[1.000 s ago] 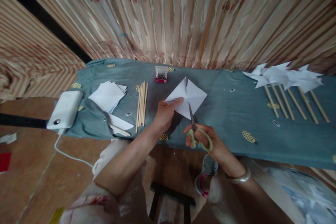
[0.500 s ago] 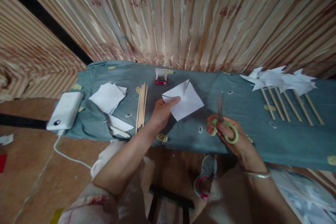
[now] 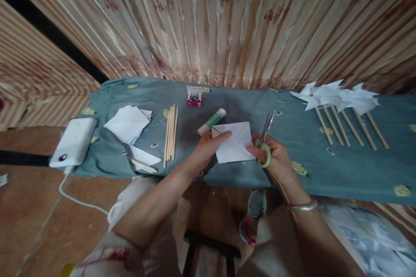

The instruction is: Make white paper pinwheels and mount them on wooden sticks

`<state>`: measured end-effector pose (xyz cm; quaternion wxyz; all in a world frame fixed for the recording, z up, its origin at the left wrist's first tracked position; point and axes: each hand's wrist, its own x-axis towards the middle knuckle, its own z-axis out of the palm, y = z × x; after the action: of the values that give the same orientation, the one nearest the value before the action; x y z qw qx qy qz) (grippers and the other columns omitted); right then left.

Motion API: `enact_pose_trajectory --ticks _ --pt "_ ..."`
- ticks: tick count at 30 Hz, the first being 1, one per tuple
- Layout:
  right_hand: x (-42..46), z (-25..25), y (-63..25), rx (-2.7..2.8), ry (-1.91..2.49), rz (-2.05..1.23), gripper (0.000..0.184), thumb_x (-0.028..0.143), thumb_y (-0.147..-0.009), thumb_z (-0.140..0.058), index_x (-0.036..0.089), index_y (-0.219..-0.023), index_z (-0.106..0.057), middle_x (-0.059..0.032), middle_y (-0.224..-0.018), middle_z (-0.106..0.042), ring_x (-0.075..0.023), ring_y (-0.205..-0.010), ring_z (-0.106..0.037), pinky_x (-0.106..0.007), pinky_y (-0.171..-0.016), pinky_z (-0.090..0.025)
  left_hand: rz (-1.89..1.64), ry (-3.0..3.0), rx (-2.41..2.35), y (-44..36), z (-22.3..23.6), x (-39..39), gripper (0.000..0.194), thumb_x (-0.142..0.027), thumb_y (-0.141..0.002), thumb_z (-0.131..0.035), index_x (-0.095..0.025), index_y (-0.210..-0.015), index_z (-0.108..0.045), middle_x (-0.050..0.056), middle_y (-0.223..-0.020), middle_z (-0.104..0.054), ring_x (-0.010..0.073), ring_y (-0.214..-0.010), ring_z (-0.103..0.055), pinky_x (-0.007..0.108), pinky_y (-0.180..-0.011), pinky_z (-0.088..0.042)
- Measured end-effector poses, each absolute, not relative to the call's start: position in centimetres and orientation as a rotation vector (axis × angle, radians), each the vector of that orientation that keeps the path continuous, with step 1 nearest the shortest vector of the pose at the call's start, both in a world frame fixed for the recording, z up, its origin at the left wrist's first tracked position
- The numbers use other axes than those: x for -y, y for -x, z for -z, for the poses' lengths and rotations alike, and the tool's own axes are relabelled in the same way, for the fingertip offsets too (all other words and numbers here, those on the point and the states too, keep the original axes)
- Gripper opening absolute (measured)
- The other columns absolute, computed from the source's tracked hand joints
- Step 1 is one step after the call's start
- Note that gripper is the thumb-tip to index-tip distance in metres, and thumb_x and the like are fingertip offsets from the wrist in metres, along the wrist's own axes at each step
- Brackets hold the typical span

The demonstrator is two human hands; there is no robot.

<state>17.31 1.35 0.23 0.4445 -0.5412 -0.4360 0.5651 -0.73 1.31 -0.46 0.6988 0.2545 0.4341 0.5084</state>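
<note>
Fingers (image 3: 222, 137) of the left hand (image 3: 206, 149) are closed on the sheet (image 3: 234, 151), with the thumb laid across its face; by those of the right hand (image 3: 276, 156) the scissors (image 3: 267, 125) are gripped at the green handles, and the sheet's near right edge is met by the right thumb. Well beyond both sets of fingers, a striped curtain (image 3: 227, 30) is hung. Below them is spread the cloth-covered table (image 3: 292, 136), patterned with yellow pineapples. Well to the right of the right fingers, white pinwheels (image 3: 338, 97) are laid in a row. Far left of the left fingers, a white box (image 3: 74, 142) is placed, and between the two a paper stack (image 3: 127, 123) is fanned out. Nearer the left fingers, bare sticks (image 3: 170, 136) are lined up. Between the two sets of fingers the sheet is held over the table, a slanting slit seen beside the left thumb. The scissors' blades are pointed away from the right fingers. Just beyond the left fingers, a green-and-white tube (image 3: 212, 121) is laid aslant; farther on, a red carton (image 3: 194, 98) is left open.
</note>
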Motion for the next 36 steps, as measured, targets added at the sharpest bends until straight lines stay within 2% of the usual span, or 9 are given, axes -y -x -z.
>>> enact_pose_trajectory --ticks 3,5,10,15,22,26,30,36 --pt "-1.5 0.2 -16.8 1.002 1.372 -1.356 0.045 0.037 -0.046 -0.086 0.02 -0.08 -0.063 0.0075 -0.062 -0.054 -0.008 -0.053 -0.042 -0.022 -0.049 -0.034 -1.142 -0.561 -0.828 0.5 -0.2 -1.2 0.05 -0.056 -0.06 -0.08 -0.015 -0.087 -0.074 0.011 -0.086 -0.073 0.0316 -0.095 -0.067 0.041 -0.082 -0.052" --pt "-1.6 0.4 -16.4 0.948 1.382 -1.31 0.044 0.038 -0.047 -0.085 0.02 -0.08 -0.062 0.0075 -0.062 -0.054 -0.0083 -0.053 -0.042 -0.022 -0.05 -0.035 -1.151 -0.596 -0.784 0.4 -0.5 -1.0 0.052 -0.059 -0.06 -0.079 -0.016 -0.091 -0.073 0.01 -0.09 -0.073 0.0325 -0.101 -0.065 0.041 -0.086 -0.052" --pt "-1.7 0.9 -15.5 0.887 1.343 -1.27 0.046 0.042 -0.046 -0.085 0.021 -0.078 -0.06 0.0073 -0.061 -0.056 -0.0099 -0.054 -0.046 -0.024 -0.053 -0.04 -1.148 -0.669 -0.938 -0.4 0.0 -0.3 0.049 -0.04 -0.053 -0.088 -0.015 -0.091 -0.072 0.008 -0.091 -0.074 0.0279 -0.096 -0.067 0.04 -0.089 -0.05" --pt "-1.4 1.1 -14.5 0.924 1.306 -1.312 0.047 0.042 -0.048 -0.086 0.02 -0.079 -0.059 0.008 -0.06 -0.053 -0.0083 -0.052 -0.043 -0.023 -0.05 -0.038 -1.275 -0.544 -1.126 -0.9 1.1 -0.3 0.039 -0.025 -0.051 -0.086 -0.013 -0.085 -0.072 0.008 -0.087 -0.075 0.0237 -0.082 -0.068 0.038 -0.083 -0.051" --pt "-0.9 0.3 -14.4 1.069 1.298 -1.363 0.043 0.045 -0.052 -0.087 0.019 -0.079 -0.064 0.0047 -0.06 -0.059 -0.0102 -0.054 -0.049 -0.023 -0.05 -0.041 -1.404 -0.561 -1.132 -0.3 0.9 -1.2 0.037 -0.021 -0.052 -0.084 -0.016 -0.086 -0.073 0.004 -0.086 -0.075 0.0196 -0.077 -0.067 0.033 -0.078 -0.052" --pt "-0.1 -0.5 -14.9 1.174 1.283 -1.49 0.044 0.056 -0.065 -0.077 0.018 -0.084 -0.066 -0.0018 -0.066 -0.068 -0.0142 -0.059 -0.06 -0.025 -0.053 -0.045 -1.434 -0.616 -1.162 0.7 0.7 -2.0 0.028 -0.025 -0.056 -0.083 -0.016 -0.081 -0.073 0.005 -0.088 -0.076 0.0202 -0.079 -0.068 0.033 -0.08 -0.051" --pt "0.6 -1.3 -15.5 1.286 1.277 -1.723 0.05 0.061 -0.061 -0.077 0.017 -0.082 -0.067 -0.0034 -0.064 -0.069 -0.0131 -0.053 -0.058 -0.024 -0.049 -0.045 -1.473 -0.598 -1.148 1.5 0.3 -2.6 0.033 -0.026 -0.055 -0.084 -0.016 -0.084 -0.074 0.005 -0.09 -0.076 0.021 -0.083 -0.068 0.034 -0.083 -0.052" --pt "0.9 -2.0 -16.3 1.423 1.223 -1.984 0.045 0.056 -0.06 -0.08 0.016 -0.074 -0.066 -0.0011 -0.058 -0.065 -0.0111 -0.049 -0.054 -0.023 -0.047 -0.044 -1.506 -0.598 -1.105 1.7 -0.1 -2.7 0.045 -0.027 -0.053 -0.086 -0.016 -0.095 -0.074 0.005 -0.087 -0.076 0.0207 -0.08 -0.069 0.036 -0.083 -0.051"
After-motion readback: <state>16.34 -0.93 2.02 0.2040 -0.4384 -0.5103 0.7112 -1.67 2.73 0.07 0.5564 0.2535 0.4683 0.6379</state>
